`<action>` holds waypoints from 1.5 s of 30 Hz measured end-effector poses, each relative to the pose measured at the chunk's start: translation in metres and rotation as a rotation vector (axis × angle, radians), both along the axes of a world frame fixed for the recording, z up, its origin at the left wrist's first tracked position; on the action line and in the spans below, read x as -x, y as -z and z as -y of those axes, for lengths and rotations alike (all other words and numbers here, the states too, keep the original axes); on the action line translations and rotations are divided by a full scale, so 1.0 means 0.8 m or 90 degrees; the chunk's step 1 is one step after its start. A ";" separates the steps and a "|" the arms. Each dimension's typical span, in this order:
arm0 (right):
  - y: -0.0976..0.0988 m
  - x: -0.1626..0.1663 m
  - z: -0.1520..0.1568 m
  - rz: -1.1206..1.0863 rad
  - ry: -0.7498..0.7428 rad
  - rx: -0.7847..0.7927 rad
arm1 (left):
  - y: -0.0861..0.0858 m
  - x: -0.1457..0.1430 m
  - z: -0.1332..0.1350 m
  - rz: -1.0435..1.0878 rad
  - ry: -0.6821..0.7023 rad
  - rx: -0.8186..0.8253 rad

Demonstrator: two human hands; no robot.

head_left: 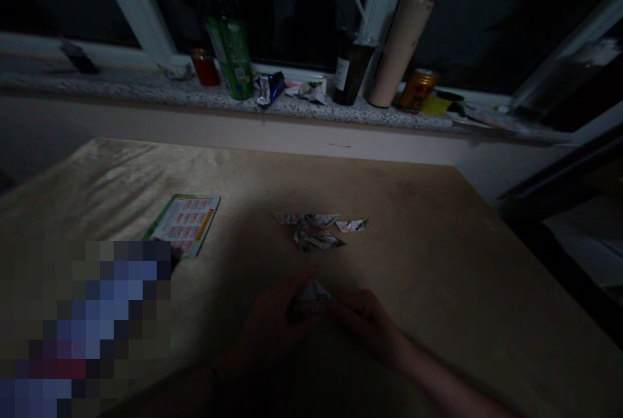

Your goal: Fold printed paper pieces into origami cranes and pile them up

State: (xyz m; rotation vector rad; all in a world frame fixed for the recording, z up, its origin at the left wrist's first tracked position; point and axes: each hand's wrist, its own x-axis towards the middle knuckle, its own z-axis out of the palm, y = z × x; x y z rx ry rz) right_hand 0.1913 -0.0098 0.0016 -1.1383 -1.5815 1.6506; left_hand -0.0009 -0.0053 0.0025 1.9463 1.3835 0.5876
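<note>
Fingers [302, 280] of the left hand [272, 330] and those of the right hand [370, 327] close narrowly from either side on a small folded paper piece [311, 300], low in the frame's centre, just above the tan table [438, 262]. Its long axis runs roughly left to right across the frame, with a peaked corner pointing toward the top; the dim light hides finer detail. Just above it in the frame, apart from the hands, lie more folded paper scraps [315, 231]. A printed card [185, 223] lies at centre left. Along the windowsill [146, 87] at the top stand a green bottle [228, 48], a dark bottle [351, 71] and a gold can [417, 89].
</note>
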 end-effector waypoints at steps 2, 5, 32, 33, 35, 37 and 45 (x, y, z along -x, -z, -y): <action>0.001 -0.002 0.000 0.008 -0.010 -0.009 | 0.000 0.000 0.000 0.005 0.040 -0.028; 0.008 -0.001 -0.002 0.014 0.016 -0.009 | 0.001 0.000 0.000 0.006 0.067 -0.026; 0.007 0.007 0.011 -0.028 0.222 -0.352 | -0.003 -0.005 -0.004 0.215 0.039 0.229; 0.006 0.006 0.012 -0.018 0.219 -0.369 | -0.004 -0.006 -0.004 0.218 0.042 0.236; 0.003 0.003 0.012 -0.002 0.222 -0.402 | -0.006 -0.007 -0.004 0.221 0.048 0.236; 0.003 0.001 0.013 0.005 0.233 -0.429 | -0.007 -0.008 -0.004 0.228 0.054 0.230; 0.007 -0.001 0.011 -0.009 0.251 -0.455 | -0.008 -0.008 -0.005 0.248 0.082 0.249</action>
